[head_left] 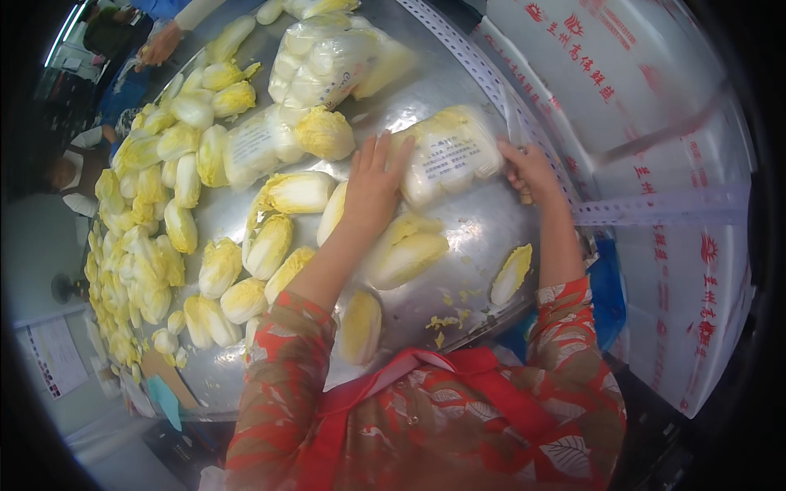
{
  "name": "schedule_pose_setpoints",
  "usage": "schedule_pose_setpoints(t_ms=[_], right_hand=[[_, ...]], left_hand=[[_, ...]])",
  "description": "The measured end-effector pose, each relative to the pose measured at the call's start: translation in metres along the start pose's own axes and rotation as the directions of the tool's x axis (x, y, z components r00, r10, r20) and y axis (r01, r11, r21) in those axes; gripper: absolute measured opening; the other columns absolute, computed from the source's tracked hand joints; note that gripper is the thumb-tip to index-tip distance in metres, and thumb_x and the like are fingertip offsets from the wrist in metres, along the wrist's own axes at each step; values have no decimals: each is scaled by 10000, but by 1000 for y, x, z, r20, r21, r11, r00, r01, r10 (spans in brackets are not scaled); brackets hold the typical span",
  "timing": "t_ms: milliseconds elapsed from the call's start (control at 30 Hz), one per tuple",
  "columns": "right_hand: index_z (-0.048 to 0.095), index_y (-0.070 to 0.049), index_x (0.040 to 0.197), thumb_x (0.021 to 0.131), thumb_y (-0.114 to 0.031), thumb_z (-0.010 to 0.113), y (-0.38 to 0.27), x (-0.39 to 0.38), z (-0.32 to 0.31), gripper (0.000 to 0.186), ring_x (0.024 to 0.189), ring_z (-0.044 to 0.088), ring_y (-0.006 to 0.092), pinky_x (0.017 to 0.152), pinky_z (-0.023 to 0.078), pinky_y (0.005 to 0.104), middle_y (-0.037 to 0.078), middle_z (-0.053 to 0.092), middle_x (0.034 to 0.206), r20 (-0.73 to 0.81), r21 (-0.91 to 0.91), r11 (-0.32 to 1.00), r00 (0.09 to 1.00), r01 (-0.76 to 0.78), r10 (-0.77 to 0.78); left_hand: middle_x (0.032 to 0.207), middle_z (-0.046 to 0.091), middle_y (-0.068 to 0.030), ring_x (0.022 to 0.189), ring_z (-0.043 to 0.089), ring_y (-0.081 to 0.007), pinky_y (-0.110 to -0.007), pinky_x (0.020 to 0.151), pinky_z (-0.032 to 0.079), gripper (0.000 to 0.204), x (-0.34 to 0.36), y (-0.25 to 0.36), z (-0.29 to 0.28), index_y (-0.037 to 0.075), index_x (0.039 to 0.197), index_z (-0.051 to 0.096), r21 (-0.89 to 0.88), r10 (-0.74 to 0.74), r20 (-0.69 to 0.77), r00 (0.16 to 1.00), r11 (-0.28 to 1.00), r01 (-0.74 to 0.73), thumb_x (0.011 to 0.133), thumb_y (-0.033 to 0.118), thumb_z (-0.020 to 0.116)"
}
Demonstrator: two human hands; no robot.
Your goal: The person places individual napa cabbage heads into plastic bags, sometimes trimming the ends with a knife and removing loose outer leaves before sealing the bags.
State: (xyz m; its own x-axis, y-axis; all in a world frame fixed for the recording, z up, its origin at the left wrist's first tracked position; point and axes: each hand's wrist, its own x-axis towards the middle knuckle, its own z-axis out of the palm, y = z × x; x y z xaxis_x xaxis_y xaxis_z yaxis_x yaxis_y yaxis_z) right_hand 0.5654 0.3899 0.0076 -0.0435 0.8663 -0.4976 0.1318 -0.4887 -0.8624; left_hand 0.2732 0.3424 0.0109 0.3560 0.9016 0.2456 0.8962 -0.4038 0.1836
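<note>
A clear plastic bag [452,155] packed with pale napa cabbages lies on the metal table [426,307]. My left hand [375,184] rests against its left end, fingers stretched out over the plastic. At the other end, my right hand [530,172] is closed on the bag's gathered plastic. A small tan piece shows below the right fingers, too small to name. Just under the bag lies a loose napa cabbage [407,252], with another cabbage [360,327] nearer to me. One yellow leaf [512,274] sits below my right hand.
Loose napa cabbages [147,270] are heaped along the left. More filled bags [323,61] lie at the far side. A perforated white metal strip [471,57] edges the table, with white printed cartons [655,270] beyond it. Another person's hand [161,45] shows at far left.
</note>
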Motion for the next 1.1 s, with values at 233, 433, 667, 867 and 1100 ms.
schedule_pose_setpoints(t_ms=[233,433,667,867,1100], right_hand=[[573,19,947,785,-328,729,20,6,7,413,444,458,62,350,349,200,-1,503,632,15,262,965,999,32,-37],[622,-25,1116,740,-202,759,-21,-40,36,438,466,433,31,409,345,198,-35,520,649,-58,163,929,943,334,-329],[546,-43,1194,797,-130,677,4,-88,135,427,550,489,46,429,372,205,44,604,842,355,416,884,857,214,-374],[444,8,1223,872,-155,570,30,-90,142,406,546,520,96,429,421,234,94,598,815,296,376,924,936,70,-191],[430,18,1175,921,-259,496,22,-88,141,381,495,544,128,436,456,273,86,588,739,237,94,979,951,180,-197]], left_hand=[[1479,196,-233,1312,343,-364,-408,1031,378,908,14,9,-19,180,1442,277,-495,-104,457,883,796,349,644,27,683],[1510,173,-206,1264,407,-264,-349,946,413,762,-15,-9,-15,119,1456,239,-859,-107,369,923,342,382,808,193,634],[1140,584,-109,922,589,-172,-287,712,490,555,-44,-6,-64,46,1254,461,-821,-580,525,623,-151,551,855,400,612],[985,644,-76,891,621,-156,-342,789,503,576,-17,-58,-94,17,1154,531,-605,-363,622,694,340,720,769,414,691],[982,647,-114,877,636,-186,-311,732,509,520,19,-53,-86,10,1086,570,-547,-374,663,648,349,761,725,342,743]])
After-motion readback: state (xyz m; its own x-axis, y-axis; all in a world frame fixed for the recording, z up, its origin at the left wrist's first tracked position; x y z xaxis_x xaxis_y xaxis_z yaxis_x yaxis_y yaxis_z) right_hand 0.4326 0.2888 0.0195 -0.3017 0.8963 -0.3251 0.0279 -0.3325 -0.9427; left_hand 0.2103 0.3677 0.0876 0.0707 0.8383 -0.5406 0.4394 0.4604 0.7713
